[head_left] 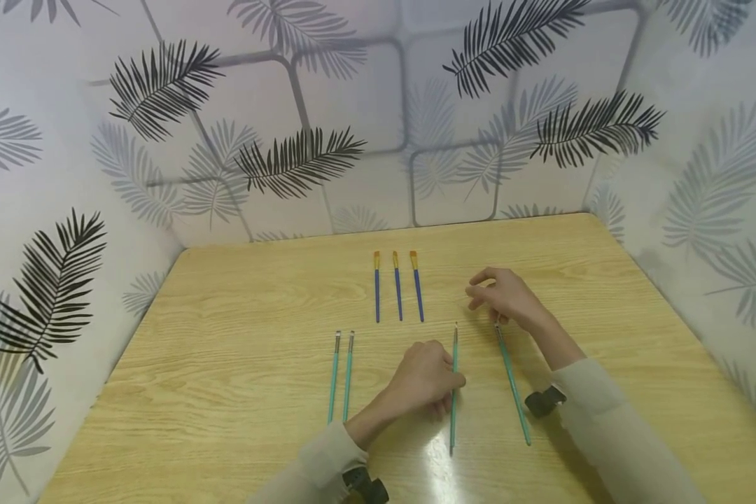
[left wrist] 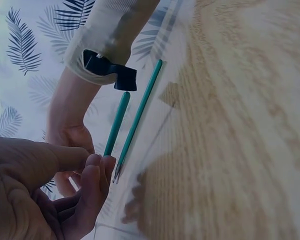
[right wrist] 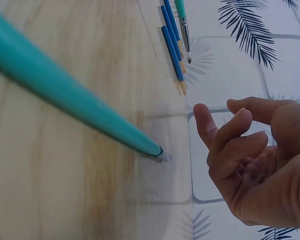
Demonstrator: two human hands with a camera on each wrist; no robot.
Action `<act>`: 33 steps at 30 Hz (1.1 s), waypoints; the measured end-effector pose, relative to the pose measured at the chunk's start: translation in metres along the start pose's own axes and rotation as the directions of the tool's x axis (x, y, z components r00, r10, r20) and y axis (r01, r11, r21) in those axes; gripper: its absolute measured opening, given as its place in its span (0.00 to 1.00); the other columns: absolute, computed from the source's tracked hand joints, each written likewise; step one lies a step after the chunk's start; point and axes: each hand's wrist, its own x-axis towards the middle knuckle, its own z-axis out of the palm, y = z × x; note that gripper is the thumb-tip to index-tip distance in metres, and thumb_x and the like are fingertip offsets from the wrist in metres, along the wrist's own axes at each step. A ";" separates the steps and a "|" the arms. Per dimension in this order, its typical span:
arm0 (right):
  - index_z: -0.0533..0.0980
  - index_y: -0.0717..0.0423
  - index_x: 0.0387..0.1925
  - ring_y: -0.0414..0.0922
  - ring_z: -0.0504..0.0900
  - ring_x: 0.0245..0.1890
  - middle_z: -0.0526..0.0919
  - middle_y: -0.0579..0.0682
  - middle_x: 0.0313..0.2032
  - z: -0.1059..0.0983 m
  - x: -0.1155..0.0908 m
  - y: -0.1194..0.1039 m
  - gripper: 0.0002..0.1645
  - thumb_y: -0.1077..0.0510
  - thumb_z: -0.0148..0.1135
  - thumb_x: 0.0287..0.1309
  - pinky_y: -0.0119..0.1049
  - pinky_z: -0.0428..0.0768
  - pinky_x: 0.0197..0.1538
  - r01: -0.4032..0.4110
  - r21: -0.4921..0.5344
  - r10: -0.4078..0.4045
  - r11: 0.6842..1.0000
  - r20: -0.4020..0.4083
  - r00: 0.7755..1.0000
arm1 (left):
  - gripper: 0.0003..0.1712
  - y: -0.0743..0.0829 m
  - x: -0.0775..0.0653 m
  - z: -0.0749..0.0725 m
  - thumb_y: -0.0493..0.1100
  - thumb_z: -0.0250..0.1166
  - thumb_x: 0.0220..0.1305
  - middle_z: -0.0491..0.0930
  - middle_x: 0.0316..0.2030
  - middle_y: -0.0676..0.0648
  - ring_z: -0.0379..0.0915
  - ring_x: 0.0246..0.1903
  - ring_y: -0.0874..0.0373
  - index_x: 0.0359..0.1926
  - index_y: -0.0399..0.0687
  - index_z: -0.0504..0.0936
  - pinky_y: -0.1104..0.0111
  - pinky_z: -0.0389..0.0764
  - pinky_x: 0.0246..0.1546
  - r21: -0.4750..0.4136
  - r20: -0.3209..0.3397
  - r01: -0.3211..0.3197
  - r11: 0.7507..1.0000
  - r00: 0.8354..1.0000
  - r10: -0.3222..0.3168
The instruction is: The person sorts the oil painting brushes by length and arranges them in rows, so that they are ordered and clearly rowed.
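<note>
My left hand (head_left: 423,378) pinches a teal-handled paintbrush (head_left: 454,413) between thumb and fingers, around the middle of its handle. The brush's bristle end points away toward the back of the table. In the left wrist view the thumb and fingertips of that hand meet on the teal handle (left wrist: 117,124). My right hand (head_left: 507,297) hovers over the table with loosely bent fingers and nothing in them. Just below it another teal paintbrush (head_left: 513,385) lies slanted, its bristle end near the hand. In the right wrist view that brush (right wrist: 85,102) runs along the tabletop, apart from the fingers.
Two teal paintbrushes (head_left: 349,378) lie side by side to the left of my left hand, partly behind the forearm. Farther back, three blue-handled brushes (head_left: 398,294) lie in a row. A patterned wall (head_left: 353,182) borders the wooden table (head_left: 239,350).
</note>
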 end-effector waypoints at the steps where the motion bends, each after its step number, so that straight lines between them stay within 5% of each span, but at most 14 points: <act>1: 0.67 0.66 0.63 0.37 0.71 0.12 0.86 0.66 0.42 -0.001 -0.001 0.001 0.28 0.52 0.56 0.71 0.26 0.67 0.16 -0.003 0.005 0.003 1.000 0.004 1.000 | 0.25 0.000 0.000 -0.001 0.34 0.64 0.58 0.77 0.06 0.47 0.75 0.05 0.57 0.08 0.48 0.66 0.68 0.77 0.09 -0.005 0.001 0.002 1.000 1.000 -0.002; 9: 0.64 0.68 0.65 0.38 0.73 0.13 0.85 0.68 0.45 -0.004 -0.009 0.005 0.32 0.52 0.57 0.69 0.27 0.67 0.17 -0.014 0.027 0.013 1.000 0.033 0.999 | 0.18 0.001 0.002 -0.006 0.35 0.65 0.61 0.77 0.07 0.48 0.75 0.06 0.57 0.14 0.44 0.74 0.67 0.78 0.10 -0.007 0.000 0.028 1.000 1.000 -0.028; 14: 0.66 0.67 0.63 0.37 0.69 0.13 0.86 0.67 0.43 -0.007 -0.014 0.009 0.30 0.52 0.58 0.69 0.27 0.65 0.17 -0.009 0.008 0.009 1.000 0.043 0.999 | 0.07 0.002 0.003 -0.009 0.36 0.65 0.61 0.78 0.08 0.47 0.75 0.06 0.57 0.33 0.33 0.85 0.67 0.79 0.11 -0.014 -0.005 0.049 0.999 0.999 -0.049; 24: 0.69 0.67 0.55 0.35 0.67 0.12 0.87 0.63 0.37 -0.014 -0.029 0.011 0.27 0.49 0.61 0.68 0.28 0.65 0.16 -0.026 -0.025 0.027 0.999 0.059 0.998 | 0.25 -0.001 0.004 -0.019 0.36 0.65 0.62 0.80 0.10 0.47 0.75 0.07 0.59 0.58 0.25 0.76 0.67 0.80 0.12 -0.034 -0.019 0.045 0.998 0.999 -0.046; 33: 0.72 0.67 0.49 0.35 0.63 0.10 0.88 0.59 0.33 -0.017 -0.040 0.014 0.23 0.50 0.62 0.67 0.29 0.63 0.15 -0.041 -0.071 0.046 0.997 0.076 0.996 | 0.26 -0.005 0.002 -0.020 0.36 0.64 0.62 0.80 0.11 0.47 0.75 0.06 0.61 0.59 0.24 0.75 0.68 0.80 0.13 -0.048 -0.007 0.018 0.999 1.000 -0.018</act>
